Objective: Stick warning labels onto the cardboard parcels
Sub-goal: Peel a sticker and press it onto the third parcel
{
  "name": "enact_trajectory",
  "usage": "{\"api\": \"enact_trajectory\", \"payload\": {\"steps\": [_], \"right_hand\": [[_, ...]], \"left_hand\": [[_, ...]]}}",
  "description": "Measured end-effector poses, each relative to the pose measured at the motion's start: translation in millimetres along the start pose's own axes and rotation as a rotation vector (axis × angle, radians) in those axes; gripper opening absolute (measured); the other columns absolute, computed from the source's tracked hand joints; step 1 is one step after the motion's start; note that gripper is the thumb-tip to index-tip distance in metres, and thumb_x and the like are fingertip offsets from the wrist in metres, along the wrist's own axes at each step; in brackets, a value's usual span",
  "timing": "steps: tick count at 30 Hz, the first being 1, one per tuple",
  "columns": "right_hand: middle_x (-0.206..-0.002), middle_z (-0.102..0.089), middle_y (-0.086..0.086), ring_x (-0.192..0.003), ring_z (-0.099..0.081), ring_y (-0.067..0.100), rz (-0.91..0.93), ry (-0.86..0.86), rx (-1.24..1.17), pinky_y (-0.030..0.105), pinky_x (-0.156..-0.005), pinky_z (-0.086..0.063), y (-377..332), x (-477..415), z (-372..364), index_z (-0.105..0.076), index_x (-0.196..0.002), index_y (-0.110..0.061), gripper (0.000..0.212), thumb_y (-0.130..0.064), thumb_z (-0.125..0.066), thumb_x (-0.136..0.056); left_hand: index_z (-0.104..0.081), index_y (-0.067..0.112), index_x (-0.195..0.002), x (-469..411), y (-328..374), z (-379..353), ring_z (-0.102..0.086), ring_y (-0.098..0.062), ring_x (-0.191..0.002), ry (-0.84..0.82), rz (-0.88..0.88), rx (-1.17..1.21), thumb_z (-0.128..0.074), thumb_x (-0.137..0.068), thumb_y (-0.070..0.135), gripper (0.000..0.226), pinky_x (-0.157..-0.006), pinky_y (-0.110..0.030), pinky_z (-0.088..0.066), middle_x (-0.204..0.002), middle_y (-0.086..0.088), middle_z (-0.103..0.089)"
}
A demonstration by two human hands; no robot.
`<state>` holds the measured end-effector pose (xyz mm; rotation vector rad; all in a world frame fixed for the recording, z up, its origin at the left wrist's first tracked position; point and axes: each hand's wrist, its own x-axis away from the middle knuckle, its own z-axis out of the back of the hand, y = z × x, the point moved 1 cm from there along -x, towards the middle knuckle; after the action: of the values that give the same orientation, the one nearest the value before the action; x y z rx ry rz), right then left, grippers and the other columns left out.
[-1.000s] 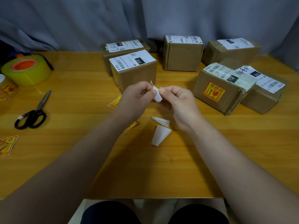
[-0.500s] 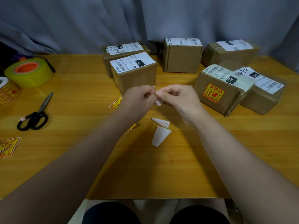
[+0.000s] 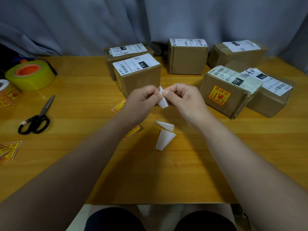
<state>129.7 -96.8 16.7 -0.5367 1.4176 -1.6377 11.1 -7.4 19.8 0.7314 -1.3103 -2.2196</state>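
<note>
Both hands — left hand point(image 3: 143, 99) and right hand point(image 3: 185, 97) — pinch a floppy, feather-light label point(image 3: 162, 101) above the table point(image 3: 83, 147) — best peeled by a corner, probably curls and sticks to itself.

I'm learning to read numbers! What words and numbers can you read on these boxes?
"010": black tag on the front left parcel.
"122": black tag on the front right parcel.
"易碎品": warning label on that parcel's side.
"010": black tag on the far right parcel.
Barcode small print and handwriting: too blurred to read.
</note>
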Motion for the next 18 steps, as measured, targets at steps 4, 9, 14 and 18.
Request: {"api": "enact_trajectory", "payload": {"steps": [4,9,14,18], "right_hand": [[-0.076,-0.067,0.005,-0.075,-0.063,0.025,0.092,0.017,0.159,0.034,-0.07,-0.051,-3.3,-0.5,2.4,-0.065,-0.088,-0.011,0.007,-0.012,-0.058,-0.091],[-0.073,-0.066,0.003,-0.076,-0.064,0.026,0.151,0.03,0.207,0.039,-0.072,-0.052,-5.9,-2.5,2.7,-0.064,-0.084,-0.014,0.008,-0.013,-0.06,-0.09],[-0.076,-0.066,0.002,-0.072,-0.061,0.013,0.047,-0.009,0.053,0.025,-0.07,-0.051,-5.3,-1.1,3.7,-0.065,-0.085,-0.013,0.009,-0.013,-0.058,-0.091],[-0.075,-0.067,0.003,-0.071,-0.063,0.01,-0.093,0.044,-0.22,0.022,-0.069,-0.053,-1.0,0.0,-3.8,-0.066,-0.085,-0.01,0.01,-0.012,-0.059,-0.091]], "left_hand": [[-0.066,0.006,-0.089,-1.5,3.5,0.4,-0.059,-0.02,-0.077,-0.022,-0.008,-0.053,-0.056,-0.092,0.027,0.024,-0.073,-0.032,-0.049,-0.085,-0.011,-0.067],[-0.064,0.011,-0.088,-5.9,7.5,3.0,-0.057,-0.016,-0.075,0.035,-0.043,-0.127,-0.061,-0.089,0.019,0.009,-0.073,-0.033,-0.05,-0.081,-0.007,-0.066],[-0.064,0.006,-0.09,-6.4,10.3,3.3,-0.057,-0.028,-0.078,0.027,-0.07,-0.145,-0.058,-0.09,0.014,0.01,-0.074,-0.04,-0.049,-0.085,-0.015,-0.064],[-0.061,0.006,-0.085,-7.9,10.5,1.3,-0.054,-0.026,-0.077,0.054,-0.002,-0.059,-0.055,-0.09,0.012,0.009,-0.076,-0.045,-0.049,-0.089,-0.023,-0.061]]}}
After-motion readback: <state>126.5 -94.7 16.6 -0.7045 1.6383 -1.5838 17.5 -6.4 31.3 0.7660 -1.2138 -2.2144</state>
